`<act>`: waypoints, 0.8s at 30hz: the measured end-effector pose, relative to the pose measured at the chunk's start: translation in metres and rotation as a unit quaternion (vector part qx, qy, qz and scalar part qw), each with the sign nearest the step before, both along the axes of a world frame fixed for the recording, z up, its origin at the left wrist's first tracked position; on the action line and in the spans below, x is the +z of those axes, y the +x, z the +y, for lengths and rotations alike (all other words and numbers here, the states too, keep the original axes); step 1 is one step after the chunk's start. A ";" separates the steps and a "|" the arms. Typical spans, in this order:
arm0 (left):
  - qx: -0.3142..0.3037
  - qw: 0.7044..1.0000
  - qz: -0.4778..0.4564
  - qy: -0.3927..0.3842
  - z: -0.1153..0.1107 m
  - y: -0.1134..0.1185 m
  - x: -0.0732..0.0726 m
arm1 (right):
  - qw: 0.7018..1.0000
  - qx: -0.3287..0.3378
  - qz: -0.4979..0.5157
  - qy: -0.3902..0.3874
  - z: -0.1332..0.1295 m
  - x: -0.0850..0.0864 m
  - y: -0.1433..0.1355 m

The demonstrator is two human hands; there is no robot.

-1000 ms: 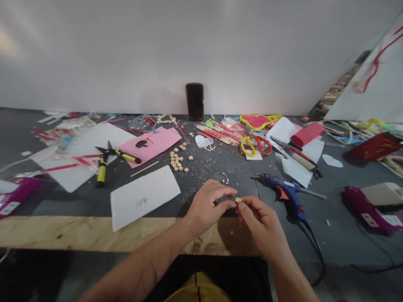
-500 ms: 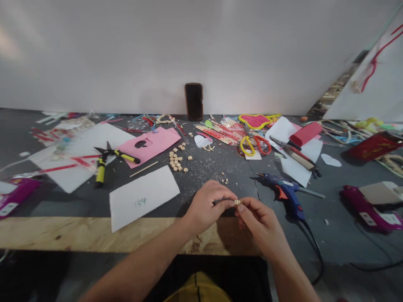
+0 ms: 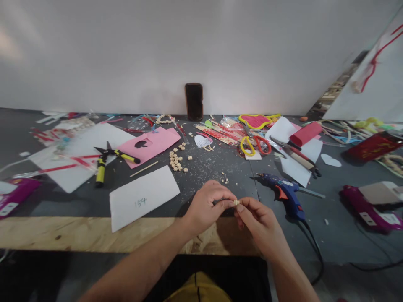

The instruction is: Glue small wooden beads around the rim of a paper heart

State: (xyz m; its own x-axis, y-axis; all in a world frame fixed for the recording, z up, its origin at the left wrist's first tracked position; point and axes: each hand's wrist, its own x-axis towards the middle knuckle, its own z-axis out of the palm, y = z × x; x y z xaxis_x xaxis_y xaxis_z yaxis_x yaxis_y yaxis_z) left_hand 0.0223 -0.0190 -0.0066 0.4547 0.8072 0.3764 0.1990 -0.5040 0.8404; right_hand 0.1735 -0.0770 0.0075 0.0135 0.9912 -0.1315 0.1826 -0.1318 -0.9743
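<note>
A small, knobbly, pale, wood-like piece (image 3: pixel 236 202) is held over the near side of the dark grey, crumb-speckled counter (image 3: pixel 195 191). Its left end is pinched by the narrow grip of the left hand (image 3: pixel 208 205), and its right end by the similarly closed thumb and forefinger of the right hand (image 3: pixel 260 224).

So little of the piece is offered to the fingertips that it could be squeezed out or twisted askew if pressure were applied unevenly. If dropped, it could be lost among the tiny pale cut bits (image 3: pixel 225 180) just beyond the hands, or be rolled over the pale, raw-wood front strip (image 3: pixel 141 235). The blue plastic glue gun with an orange trigger (image 3: pixel 292 199) is lying on its side near the right hand; a knuckle could be burned on its nozzle if it is hot, which cannot be told. Its black cable (image 3: pixel 315 247) could be snagged by the right forearm.

Most of the held piece is covered by fingertips, so whether one part or several joined parts are gripped cannot be made out. The curled fingers of the right hand are partly hidden. The purple box with white labels (image 3: pixel 19 195) is cut off at the left edge.
</note>
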 end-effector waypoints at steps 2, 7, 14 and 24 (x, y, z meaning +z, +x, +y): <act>0.003 1.000 -0.001 -0.001 0.000 0.000 -0.001 | 1.000 -0.004 0.004 -0.005 0.000 -0.001 0.000; 0.011 1.000 -0.001 -0.012 0.000 0.000 0.000 | 1.000 -0.023 0.010 -0.015 0.000 -0.001 0.000; 0.014 1.000 0.009 -0.002 0.000 0.001 -0.002 | 0.999 -0.044 0.014 -0.026 -0.002 -0.001 0.000; 0.043 0.999 0.030 -0.001 0.000 0.000 -0.004 | 0.989 -0.027 -0.148 0.004 0.001 -0.004 0.011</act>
State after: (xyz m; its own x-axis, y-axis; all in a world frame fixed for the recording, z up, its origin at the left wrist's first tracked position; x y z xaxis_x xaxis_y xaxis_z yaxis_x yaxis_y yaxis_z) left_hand 0.0220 -0.0193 -0.0104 0.4056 0.8449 0.3487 0.2919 -0.4813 0.8265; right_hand 0.1844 -0.0759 0.0035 0.1035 0.9891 -0.1052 0.4526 -0.1410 -0.8805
